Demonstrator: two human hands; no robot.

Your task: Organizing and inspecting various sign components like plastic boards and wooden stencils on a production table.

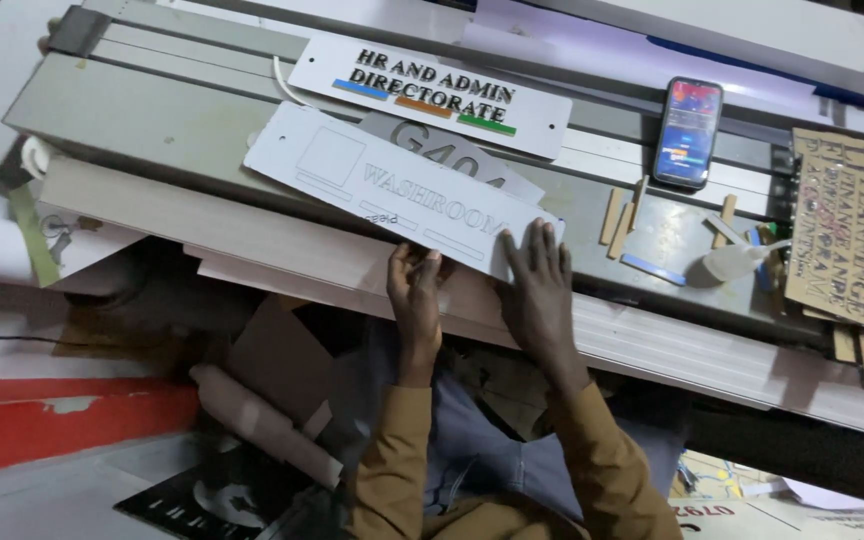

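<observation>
Both hands on white sign panel [399, 189]: left hand [415, 292] pinching its edge, right hand [537, 285] flat (fingers spread) beside.

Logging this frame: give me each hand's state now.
Left hand: fingers curled on the near edge of the white sign plate, gripping it.
Right hand: open, pressed flat on that plate's corner.
</observation>
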